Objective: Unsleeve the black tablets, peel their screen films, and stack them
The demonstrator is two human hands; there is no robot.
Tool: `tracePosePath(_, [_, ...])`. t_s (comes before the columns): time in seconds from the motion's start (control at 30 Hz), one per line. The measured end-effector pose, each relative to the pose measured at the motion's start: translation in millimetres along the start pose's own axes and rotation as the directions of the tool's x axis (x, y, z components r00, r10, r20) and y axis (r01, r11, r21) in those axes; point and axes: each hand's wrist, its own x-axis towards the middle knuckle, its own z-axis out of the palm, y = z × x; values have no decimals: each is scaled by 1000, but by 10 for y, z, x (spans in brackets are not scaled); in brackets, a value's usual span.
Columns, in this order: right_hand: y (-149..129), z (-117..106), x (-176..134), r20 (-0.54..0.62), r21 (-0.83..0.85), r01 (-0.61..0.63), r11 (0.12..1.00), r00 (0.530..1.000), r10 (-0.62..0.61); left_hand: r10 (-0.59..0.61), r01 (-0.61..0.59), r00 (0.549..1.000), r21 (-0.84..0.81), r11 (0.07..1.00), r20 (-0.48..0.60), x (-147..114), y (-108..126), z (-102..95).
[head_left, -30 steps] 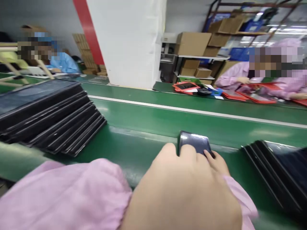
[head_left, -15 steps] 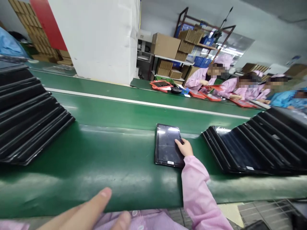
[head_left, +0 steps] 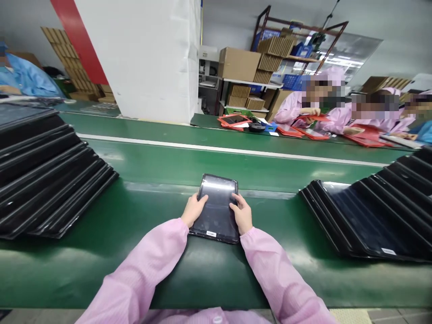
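Observation:
A black tablet-like panel [head_left: 218,211] with a glossy screen and a small white label at its near edge is in front of me on the green table. My left hand [head_left: 195,209] grips its left edge, the thumb lying on the screen. On the opposite edge my right hand [head_left: 242,213] is closed, with thumb and a finger over the glass; its other fingers are partly hidden. Similar black panels lie in a slanted, overlapping stack [head_left: 43,175] to the left. Another such stack [head_left: 367,211] leans at the right.
The green table [head_left: 158,265] has a white strip [head_left: 202,147] running across it. Beyond stand a white pillar [head_left: 145,58], shelves with cardboard boxes [head_left: 239,63], and red-framed pieces [head_left: 234,120]. Several co-workers in pink [head_left: 292,108] sit at the far right; one in blue [head_left: 32,76] is at far left.
My left hand has come from the near edge of the view to the panel's left side and taken hold. The panel has shifted left and tilted slightly, with my right hand still on it.

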Motion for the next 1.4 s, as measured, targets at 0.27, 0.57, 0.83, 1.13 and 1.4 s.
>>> tracePosePath(0.27, [-905,486,-103,116,303,159,939,972,-202,-113,83,987,-230,970,-118,174,46,-442])
tracePosePath(0.57, [-779,618,374,138,38,-55,998,989,50,-13,-26,976,-175,984,-218,192,-83,-425])
tracePosePath(0.83, [-327,526,499,134,119,-178,977,978,162,-33,-7,974,-176,984,-222,223,-206,-290])
tracePosePath(1.13, [-326,475,481,229,259,-243,935,956,185,216,-267,922,-123,956,-321,42,41,-375])
tracePosePath(1.4, [-1203,219,62,375,228,-43,973,926,-47,34,-136,984,-608,782,-176,-40,104,-311])
